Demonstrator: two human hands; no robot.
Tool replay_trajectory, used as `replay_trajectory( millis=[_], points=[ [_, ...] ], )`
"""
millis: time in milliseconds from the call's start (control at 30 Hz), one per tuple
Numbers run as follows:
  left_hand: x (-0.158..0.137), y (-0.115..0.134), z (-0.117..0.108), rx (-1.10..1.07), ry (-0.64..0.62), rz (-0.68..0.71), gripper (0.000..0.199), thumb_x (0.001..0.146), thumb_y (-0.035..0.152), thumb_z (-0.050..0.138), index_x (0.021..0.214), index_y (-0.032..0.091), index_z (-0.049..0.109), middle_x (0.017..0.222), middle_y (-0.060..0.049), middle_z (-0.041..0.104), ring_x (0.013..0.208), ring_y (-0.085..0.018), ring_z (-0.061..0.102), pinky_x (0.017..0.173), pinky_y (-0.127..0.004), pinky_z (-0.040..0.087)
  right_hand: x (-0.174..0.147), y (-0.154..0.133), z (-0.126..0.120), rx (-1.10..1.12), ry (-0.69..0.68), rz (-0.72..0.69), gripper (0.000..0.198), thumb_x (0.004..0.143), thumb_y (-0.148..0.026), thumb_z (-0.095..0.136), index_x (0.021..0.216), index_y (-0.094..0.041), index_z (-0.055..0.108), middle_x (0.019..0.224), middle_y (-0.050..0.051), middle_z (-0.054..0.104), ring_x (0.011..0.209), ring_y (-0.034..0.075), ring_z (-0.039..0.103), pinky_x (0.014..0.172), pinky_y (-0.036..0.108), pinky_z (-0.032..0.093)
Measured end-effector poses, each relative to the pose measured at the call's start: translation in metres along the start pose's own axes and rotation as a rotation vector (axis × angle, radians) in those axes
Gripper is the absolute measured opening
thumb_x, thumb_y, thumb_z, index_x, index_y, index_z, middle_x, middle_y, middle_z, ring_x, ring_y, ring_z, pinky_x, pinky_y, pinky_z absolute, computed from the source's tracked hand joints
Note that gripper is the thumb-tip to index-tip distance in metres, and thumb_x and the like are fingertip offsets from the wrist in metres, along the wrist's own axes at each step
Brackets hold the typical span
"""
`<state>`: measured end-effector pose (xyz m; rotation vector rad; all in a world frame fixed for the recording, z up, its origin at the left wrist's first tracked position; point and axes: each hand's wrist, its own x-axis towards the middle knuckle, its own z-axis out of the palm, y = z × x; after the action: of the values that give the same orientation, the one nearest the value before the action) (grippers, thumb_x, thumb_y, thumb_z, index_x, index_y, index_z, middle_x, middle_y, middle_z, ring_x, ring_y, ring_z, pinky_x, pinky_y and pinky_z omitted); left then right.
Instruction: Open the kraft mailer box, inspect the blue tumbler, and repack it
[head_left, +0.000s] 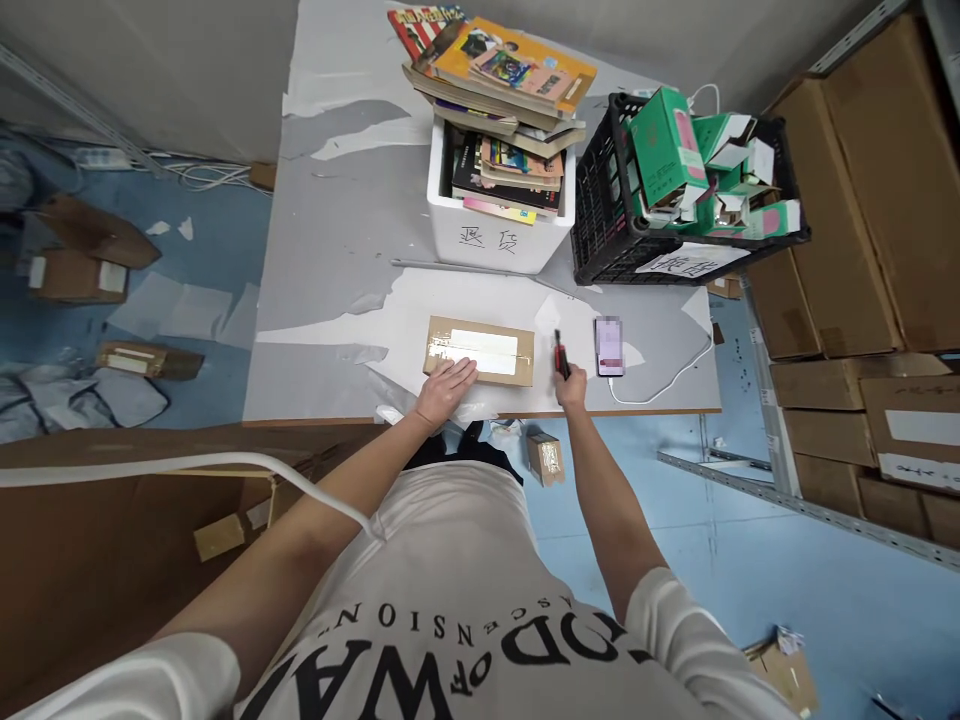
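Left hand (448,388): flat on cardboard box (489,350), gripping nothing
Right hand (572,388): curled round red-black tool (562,360)
Cardboard box: by table's (315,385) near edge; probably light, stiff, bit slippery, grab the ends imo

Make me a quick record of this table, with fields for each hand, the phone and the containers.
Left hand: resting on a taped cardboard box
Right hand: gripping a red-and-black tool
Phone: right of the tool, white cable at its near end
White bin: books piled above its rim
Black crate: green boxes
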<state>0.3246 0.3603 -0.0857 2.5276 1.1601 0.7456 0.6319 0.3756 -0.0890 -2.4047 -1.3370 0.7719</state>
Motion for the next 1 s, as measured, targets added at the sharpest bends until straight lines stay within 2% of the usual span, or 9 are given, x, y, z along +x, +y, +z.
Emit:
replay_trajectory(
  millis=[100, 133, 233, 300, 367, 467, 667, 867, 1000],
  points=[
    [-0.001, 0.0, 0.001, -0.008, 0.027, 0.009, 0.044, 0.094, 0.007, 0.029, 0.124, 0.016, 0.059, 0.126, -0.012, 0.063, 0.13, -0.021, 0.048, 0.106, -0.045, 0.042, -0.003, -0.036, -0.032, 0.101, 0.125, -0.307, 0.047, 0.089, -0.031, 0.041, 0.132, -0.013, 0.045, 0.122, 0.016, 0.056, 0.112, 0.026, 0.053, 0.097, 0.041, 0.043],
    [-0.001, 0.0, 0.001, -0.009, 0.034, 0.013, 0.044, 0.094, 0.007, 0.029, 0.125, 0.016, 0.059, 0.126, -0.012, 0.063, 0.13, -0.02, 0.048, 0.106, -0.045, 0.043, -0.006, -0.052, -0.042, 0.115, 0.097, -0.455, 0.048, 0.091, -0.032, 0.04, 0.136, -0.016, 0.042, 0.123, 0.014, 0.058, 0.11, 0.025, 0.054, 0.095, 0.041, 0.044],
    [-0.003, -0.001, 0.003, -0.014, 0.039, 0.019, 0.044, 0.093, 0.008, 0.029, 0.126, 0.016, 0.058, 0.127, -0.013, 0.063, 0.13, -0.02, 0.048, 0.106, -0.044, 0.043, -0.024, -0.108, -0.062, -0.1, -0.255, -0.857, 0.052, 0.094, -0.033, 0.04, 0.145, -0.026, 0.034, 0.126, 0.008, 0.058, 0.108, 0.024, 0.057, 0.09, 0.035, 0.045],
    [-0.003, -0.002, 0.005, -0.025, 0.037, 0.02, 0.044, 0.093, 0.009, 0.029, 0.125, 0.016, 0.058, 0.127, -0.013, 0.063, 0.13, -0.02, 0.048, 0.106, -0.044, 0.042, -0.035, -0.14, -0.063, -0.374, -0.449, -0.986, 0.053, 0.096, -0.031, 0.038, 0.148, -0.032, 0.03, 0.121, 0.006, 0.06, 0.104, 0.023, 0.059, 0.084, 0.031, 0.045],
    [-0.003, -0.002, 0.006, -0.045, 0.035, 0.014, 0.043, 0.093, 0.01, 0.029, 0.124, 0.015, 0.059, 0.126, -0.013, 0.063, 0.13, -0.02, 0.049, 0.106, -0.045, 0.042, -0.041, -0.162, -0.057, -0.609, -0.545, -1.038, 0.054, 0.097, -0.029, 0.037, 0.149, -0.035, 0.025, 0.116, 0.007, 0.061, 0.097, 0.022, 0.061, 0.079, 0.029, 0.044],
    [-0.003, -0.002, 0.006, -0.078, 0.029, -0.012, 0.042, 0.094, 0.012, 0.029, 0.122, 0.016, 0.06, 0.125, -0.013, 0.064, 0.129, -0.02, 0.049, 0.106, -0.046, 0.042, -0.041, -0.177, -0.046, -0.787, -0.564, -1.092, 0.056, 0.098, -0.023, 0.033, 0.15, -0.038, 0.019, 0.115, 0.008, 0.06, 0.092, 0.021, 0.062, 0.075, 0.028, 0.042],
    [-0.002, 0.001, 0.007, -0.124, 0.052, -0.048, 0.041, 0.096, 0.015, 0.028, 0.118, 0.016, 0.062, 0.124, -0.013, 0.065, 0.127, -0.02, 0.052, 0.106, -0.045, 0.042, -0.04, -0.186, -0.043, -0.891, -0.554, -1.126, 0.063, 0.095, -0.015, 0.03, 0.151, -0.039, 0.013, 0.113, 0.009, 0.06, 0.089, 0.021, 0.063, 0.073, 0.03, 0.042],
    [-0.003, 0.001, 0.008, -0.058, 0.068, -0.025, 0.042, 0.096, 0.013, 0.026, 0.117, 0.015, 0.063, 0.122, -0.012, 0.066, 0.126, -0.021, 0.053, 0.104, -0.044, 0.043, -0.049, -0.197, -0.045, -0.994, -0.569, -1.089, 0.068, 0.093, -0.01, 0.031, 0.151, -0.039, 0.011, 0.115, 0.01, 0.06, 0.087, 0.021, 0.064, 0.073, 0.031, 0.041],
    [-0.003, 0.001, 0.005, -0.095, 0.044, -0.039, 0.041, 0.096, 0.014, 0.028, 0.117, 0.016, 0.063, 0.123, -0.012, 0.065, 0.126, -0.02, 0.053, 0.104, -0.044, 0.044, -0.044, -0.185, -0.056, -1.005, -0.584, -1.028, 0.068, 0.091, -0.01, 0.036, 0.15, -0.039, 0.018, 0.111, 0.012, 0.063, 0.087, 0.022, 0.065, 0.073, 0.032, 0.041]
  ],
)
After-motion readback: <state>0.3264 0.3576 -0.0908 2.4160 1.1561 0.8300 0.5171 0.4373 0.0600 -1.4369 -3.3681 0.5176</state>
